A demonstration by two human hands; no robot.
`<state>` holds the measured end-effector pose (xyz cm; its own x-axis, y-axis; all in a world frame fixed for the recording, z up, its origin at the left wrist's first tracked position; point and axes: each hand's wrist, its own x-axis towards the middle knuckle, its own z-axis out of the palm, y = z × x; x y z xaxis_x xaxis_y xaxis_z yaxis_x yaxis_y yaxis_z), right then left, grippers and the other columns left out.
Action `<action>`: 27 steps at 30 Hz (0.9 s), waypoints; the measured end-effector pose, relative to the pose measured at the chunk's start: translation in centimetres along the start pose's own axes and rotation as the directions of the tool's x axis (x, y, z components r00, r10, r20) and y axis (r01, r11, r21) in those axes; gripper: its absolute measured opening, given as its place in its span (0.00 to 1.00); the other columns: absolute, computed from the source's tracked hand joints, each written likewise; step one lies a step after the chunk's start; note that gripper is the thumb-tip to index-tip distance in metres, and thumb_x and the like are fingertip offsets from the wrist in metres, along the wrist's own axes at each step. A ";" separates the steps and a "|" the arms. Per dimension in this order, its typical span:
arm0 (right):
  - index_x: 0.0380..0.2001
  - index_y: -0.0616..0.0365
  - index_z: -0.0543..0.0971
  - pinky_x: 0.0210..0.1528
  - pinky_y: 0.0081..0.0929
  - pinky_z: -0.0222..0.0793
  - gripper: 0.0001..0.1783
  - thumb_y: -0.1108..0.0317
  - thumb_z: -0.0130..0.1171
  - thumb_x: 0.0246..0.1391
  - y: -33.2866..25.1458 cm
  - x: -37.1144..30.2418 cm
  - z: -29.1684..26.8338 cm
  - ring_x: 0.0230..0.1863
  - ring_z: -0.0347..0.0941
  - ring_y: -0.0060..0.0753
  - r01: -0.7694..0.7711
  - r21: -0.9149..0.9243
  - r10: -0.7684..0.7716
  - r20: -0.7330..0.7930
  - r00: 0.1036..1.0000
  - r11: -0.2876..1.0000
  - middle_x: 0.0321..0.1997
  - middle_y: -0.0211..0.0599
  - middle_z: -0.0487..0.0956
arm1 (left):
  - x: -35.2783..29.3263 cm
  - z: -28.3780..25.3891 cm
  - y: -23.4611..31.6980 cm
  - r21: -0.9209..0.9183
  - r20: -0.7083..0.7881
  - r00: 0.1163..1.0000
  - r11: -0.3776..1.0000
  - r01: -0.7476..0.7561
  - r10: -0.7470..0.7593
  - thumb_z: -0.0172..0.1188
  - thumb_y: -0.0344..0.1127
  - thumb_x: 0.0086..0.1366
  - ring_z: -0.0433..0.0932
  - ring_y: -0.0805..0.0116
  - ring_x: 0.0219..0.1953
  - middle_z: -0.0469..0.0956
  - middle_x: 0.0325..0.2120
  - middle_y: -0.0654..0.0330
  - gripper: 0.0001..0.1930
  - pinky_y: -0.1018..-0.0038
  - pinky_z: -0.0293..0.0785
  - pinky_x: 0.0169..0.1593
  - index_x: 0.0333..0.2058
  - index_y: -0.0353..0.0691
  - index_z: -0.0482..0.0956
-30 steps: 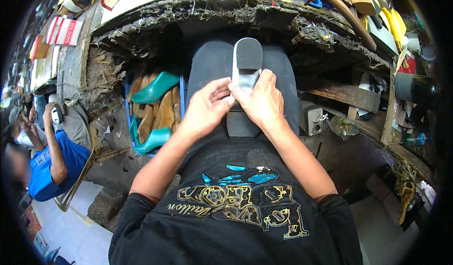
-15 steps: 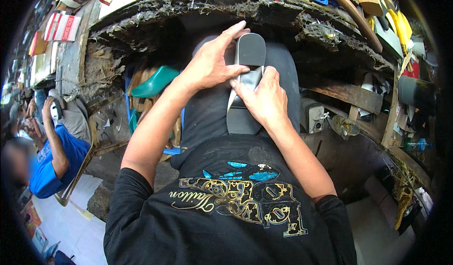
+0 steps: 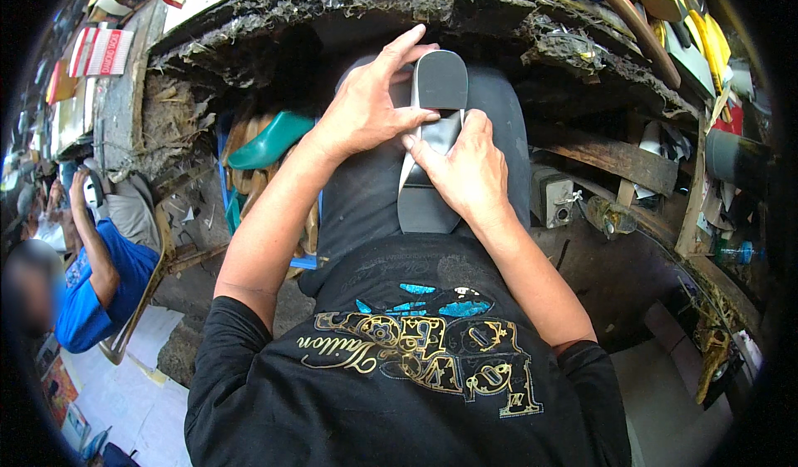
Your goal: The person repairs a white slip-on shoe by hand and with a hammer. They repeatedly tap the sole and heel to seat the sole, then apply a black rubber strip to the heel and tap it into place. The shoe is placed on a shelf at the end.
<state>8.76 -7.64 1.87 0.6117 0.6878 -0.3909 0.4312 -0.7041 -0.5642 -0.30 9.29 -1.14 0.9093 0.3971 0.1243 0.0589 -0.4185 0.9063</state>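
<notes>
Across my lap lies a heeled shoe (image 3: pixel 442 83), turned with its underside up. Its dark grey heel end points away from me and the black front sole comes toward my belly. A shiny grey strip shows between them. My left hand (image 3: pixel 371 105) grips the heel part from the left, thumb laid near the strip and index finger stretched up past the heel. My right hand (image 3: pixel 472 166) closes round the middle of the shoe from the right, its thumb pressed on the strip. The right fingertips are hidden behind the shoe.
A worn workbench edge (image 3: pixel 349 14) runs ahead of my knees. Green shoe lasts (image 3: pixel 270 141) fill a blue crate to my left. Far left sits a person in a blue shirt (image 3: pixel 106 284). At right are a metal box (image 3: pixel 552 201) and a wooden plank (image 3: pixel 615 158).
The shoe and both my hands have shifted very slightly upward in view. My grip looks the same.
</notes>
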 end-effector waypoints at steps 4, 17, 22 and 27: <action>0.48 0.69 0.67 0.47 0.56 0.78 0.44 0.37 0.70 0.50 0.0 0.1 0.0 0.46 0.81 0.69 -0.013 -0.007 0.013 0.007 1.000 1.000 0.50 0.65 0.75 | -0.2 -0.1 0.2 -0.001 -0.008 1.000 1.000 0.020 -0.020 0.81 0.33 0.49 0.72 0.55 0.67 0.71 0.66 0.47 0.58 0.57 0.71 0.69 0.74 0.42 0.52; 0.47 0.69 0.68 0.50 0.53 0.77 0.42 0.41 0.71 0.49 0.3 0.1 0.3 0.47 0.81 0.67 -0.019 0.038 0.020 -0.027 0.999 0.999 0.50 0.65 0.77 | -8.8 1.7 2.1 -0.369 -0.070 0.852 0.807 0.461 -0.518 0.63 0.27 0.70 0.81 0.73 0.49 0.80 0.54 0.53 0.23 0.74 0.78 0.55 0.62 0.30 0.71; 0.49 0.68 0.71 0.51 0.48 0.76 0.39 0.46 0.73 0.45 0.4 0.5 -0.5 0.49 0.81 0.61 -0.027 0.032 0.029 -0.060 0.998 0.999 0.49 0.61 0.80 | -6.7 -0.6 2.3 -0.260 -0.042 0.858 0.834 0.486 -0.513 0.67 0.27 0.66 0.80 0.74 0.48 0.80 0.54 0.56 0.26 0.75 0.79 0.53 0.62 0.35 0.73; 0.51 0.61 0.74 0.51 0.46 0.76 0.38 0.48 0.75 0.42 0.5 0.9 -3.9 0.49 0.81 0.57 0.250 -0.071 -0.251 -0.002 0.968 0.966 0.48 0.51 0.80 | -5.0 -4.6 3.6 0.239 -0.141 0.989 0.967 0.085 -0.052 0.84 0.43 0.45 0.68 0.52 0.69 0.65 0.68 0.50 0.55 0.57 0.68 0.69 0.71 0.42 0.62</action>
<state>12.10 -8.07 4.11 0.4853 0.8421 -0.2352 0.6162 -0.5203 -0.5913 -6.50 9.59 3.41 0.8377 0.5296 0.1332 0.2324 -0.5665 0.7906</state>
